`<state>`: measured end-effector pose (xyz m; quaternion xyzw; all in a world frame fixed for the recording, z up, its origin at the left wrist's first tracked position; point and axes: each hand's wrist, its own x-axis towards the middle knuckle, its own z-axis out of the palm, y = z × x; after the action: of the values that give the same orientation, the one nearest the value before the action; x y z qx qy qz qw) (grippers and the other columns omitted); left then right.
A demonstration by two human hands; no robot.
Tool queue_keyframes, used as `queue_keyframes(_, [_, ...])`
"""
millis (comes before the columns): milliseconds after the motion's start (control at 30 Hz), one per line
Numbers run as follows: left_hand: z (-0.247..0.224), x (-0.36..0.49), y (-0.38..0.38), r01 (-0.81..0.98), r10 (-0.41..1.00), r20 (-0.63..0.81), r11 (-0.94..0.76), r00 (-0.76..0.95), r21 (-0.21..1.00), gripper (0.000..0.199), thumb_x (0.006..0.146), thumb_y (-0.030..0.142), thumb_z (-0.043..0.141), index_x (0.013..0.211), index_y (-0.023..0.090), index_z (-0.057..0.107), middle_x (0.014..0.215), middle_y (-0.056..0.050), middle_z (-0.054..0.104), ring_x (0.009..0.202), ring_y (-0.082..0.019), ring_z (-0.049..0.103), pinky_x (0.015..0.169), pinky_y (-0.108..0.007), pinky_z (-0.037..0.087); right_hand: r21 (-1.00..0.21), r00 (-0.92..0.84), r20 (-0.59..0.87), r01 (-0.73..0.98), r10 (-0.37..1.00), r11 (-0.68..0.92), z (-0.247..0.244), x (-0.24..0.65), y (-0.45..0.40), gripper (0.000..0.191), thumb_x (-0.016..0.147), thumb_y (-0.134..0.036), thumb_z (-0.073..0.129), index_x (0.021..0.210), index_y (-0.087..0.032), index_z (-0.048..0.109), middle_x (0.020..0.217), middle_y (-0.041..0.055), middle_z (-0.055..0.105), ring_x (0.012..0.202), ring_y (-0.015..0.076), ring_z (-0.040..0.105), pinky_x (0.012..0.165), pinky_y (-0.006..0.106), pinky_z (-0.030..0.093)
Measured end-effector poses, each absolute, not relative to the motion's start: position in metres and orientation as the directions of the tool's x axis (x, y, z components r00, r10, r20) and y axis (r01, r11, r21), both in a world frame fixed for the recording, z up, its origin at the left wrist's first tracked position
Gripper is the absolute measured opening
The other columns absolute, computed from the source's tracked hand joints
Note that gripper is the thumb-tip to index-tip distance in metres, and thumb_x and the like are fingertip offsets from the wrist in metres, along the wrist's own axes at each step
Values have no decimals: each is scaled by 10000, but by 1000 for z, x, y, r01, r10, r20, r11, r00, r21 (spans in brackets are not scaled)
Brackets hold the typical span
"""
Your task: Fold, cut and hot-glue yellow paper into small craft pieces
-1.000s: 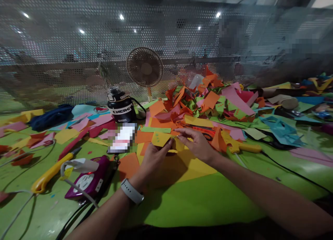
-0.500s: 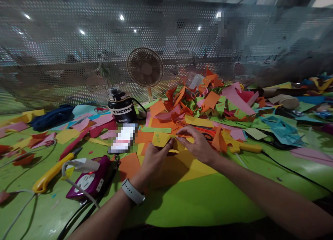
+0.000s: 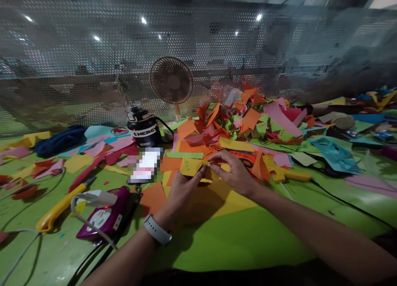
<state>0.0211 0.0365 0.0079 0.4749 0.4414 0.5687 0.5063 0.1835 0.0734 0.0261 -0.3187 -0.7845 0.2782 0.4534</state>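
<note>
A small yellow paper piece (image 3: 190,167) with green dots is pinched in my left hand (image 3: 183,189), which wears a pale watch band. My right hand (image 3: 231,172) meets it at the paper's right end, thumb and forefinger pressed together; the bit between those fingertips is too small to make out. Under both hands lie larger yellow sheets (image 3: 229,198) and orange paper (image 3: 153,198). A light green strip (image 3: 185,155) rests just beyond the held piece. Black-and-orange scissors handles (image 3: 247,160) show behind my right hand.
Left are a purple power strip (image 3: 104,215), a yellow-handled tool (image 3: 60,207) and a phone (image 3: 146,165). Behind stand a black bottle (image 3: 144,129) and a fan (image 3: 172,81). A heap of coloured paper (image 3: 251,116) and a yellow glue gun (image 3: 290,174) are right, with cables.
The whole view has shifted very slightly. Both hands keep nearly the same pose at the yellow paper piece.
</note>
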Motion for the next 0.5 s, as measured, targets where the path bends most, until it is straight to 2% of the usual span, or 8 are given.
queue_keyframes(500, [8,21,36,-154,995,87,-92,-41,984,338,692,430,744,896,161,721,858,-49,719,698,-165,670,620,-297,602,-721,-385,535,254,752,644,25,183,72,79,864,-202,586,936,-211,618,934,33,623,856,160,616,800,322,507])
